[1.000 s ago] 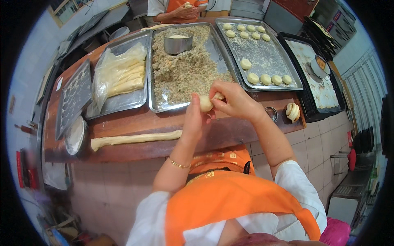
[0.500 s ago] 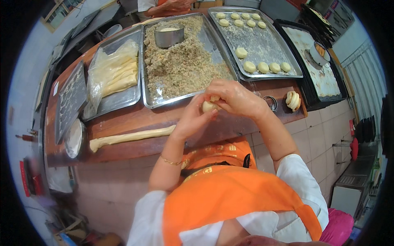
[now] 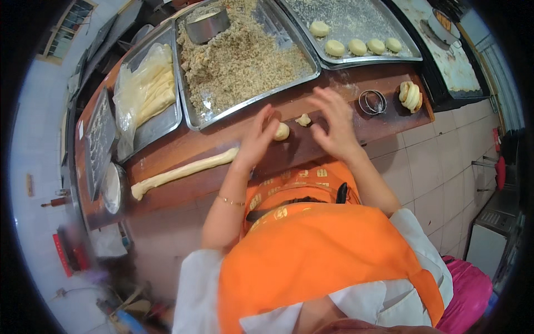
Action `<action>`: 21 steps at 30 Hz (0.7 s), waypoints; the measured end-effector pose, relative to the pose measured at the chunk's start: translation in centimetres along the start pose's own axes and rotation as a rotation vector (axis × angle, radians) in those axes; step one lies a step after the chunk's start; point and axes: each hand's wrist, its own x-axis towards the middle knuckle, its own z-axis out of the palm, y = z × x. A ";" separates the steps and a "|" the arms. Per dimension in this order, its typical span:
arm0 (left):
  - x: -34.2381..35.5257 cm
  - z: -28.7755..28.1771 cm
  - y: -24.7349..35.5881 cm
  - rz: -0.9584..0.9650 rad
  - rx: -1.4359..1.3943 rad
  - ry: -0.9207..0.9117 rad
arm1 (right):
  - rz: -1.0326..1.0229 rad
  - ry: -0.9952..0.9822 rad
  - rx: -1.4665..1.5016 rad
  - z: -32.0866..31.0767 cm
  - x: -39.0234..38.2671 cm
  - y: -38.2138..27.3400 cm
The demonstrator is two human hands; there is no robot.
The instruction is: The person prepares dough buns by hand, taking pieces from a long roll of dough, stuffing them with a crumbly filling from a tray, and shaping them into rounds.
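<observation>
A round dough ball [image 3: 282, 132] rests on the wooden table, close beside the fingers of my left hand [image 3: 257, 138]; I cannot tell if they touch. That hand is open. To the ball's right lies a small torn dough scrap [image 3: 303, 119]. My right hand [image 3: 336, 125] hovers past the scrap, open, fingers spread and holding nothing. A long dough rope [image 3: 186, 171] stretches across the table left of my left hand. Beyond my hands stands a tray of crumbly filling [image 3: 245, 67] with a metal cup [image 3: 207, 26] set in it.
At the far right, a metal tray [image 3: 378, 22] bears several flattened dough rounds [image 3: 356, 47]. Ring cutters [image 3: 372, 102] and a coiled dough piece [image 3: 410, 97] sit near the table's right end. Leftward are plastic-covered dough [image 3: 153, 92] and a flour bowl [image 3: 113, 188].
Both hands were together around the dough; now they are apart. The ball and a torn-off scrap lie on the table. The view has tilted nearer.
</observation>
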 end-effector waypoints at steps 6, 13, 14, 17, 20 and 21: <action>4.9 3.0 4.4 0.266 0.936 -0.114 | 0.186 0.283 0.077 -2.6 -1.7 1.9; 5.2 3.4 3.8 0.204 1.116 -0.227 | 0.276 0.285 0.138 -3.9 -4.7 2.8; 5.4 3.4 3.6 0.226 1.120 -0.235 | 0.287 0.284 0.144 -3.9 -5.0 3.0; 5.6 3.3 3.2 0.258 1.131 -0.262 | 0.304 0.271 0.161 -4.0 -5.6 3.2; 5.9 3.5 3.3 0.241 1.143 -0.277 | 0.299 0.266 0.156 -4.0 -5.8 3.2; 5.9 3.5 3.2 0.240 1.151 -0.275 | 0.309 0.264 0.165 -4.0 -6.0 3.1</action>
